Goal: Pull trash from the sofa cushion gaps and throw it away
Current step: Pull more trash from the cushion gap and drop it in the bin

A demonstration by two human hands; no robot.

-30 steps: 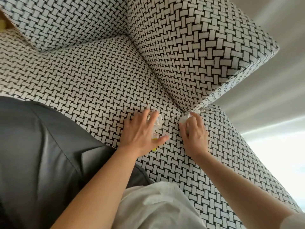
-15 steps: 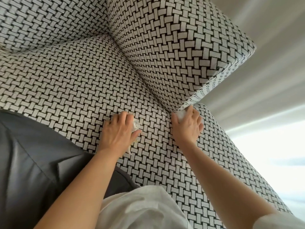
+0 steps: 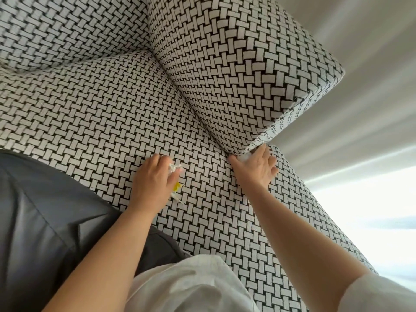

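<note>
Left hand: fingers curled tight around a crumpled white-and-yellow wrapper, which sticks out past the thumb and below the palm over the woven black-and-white seat cushion; any print on it is too small to read. Right hand: fingers nearly straight and close together, tips at the seam under the corner of the upright cushion. A white scrap lies between its thumb and forefinger; whether they pinch it cannot be told.
</note>
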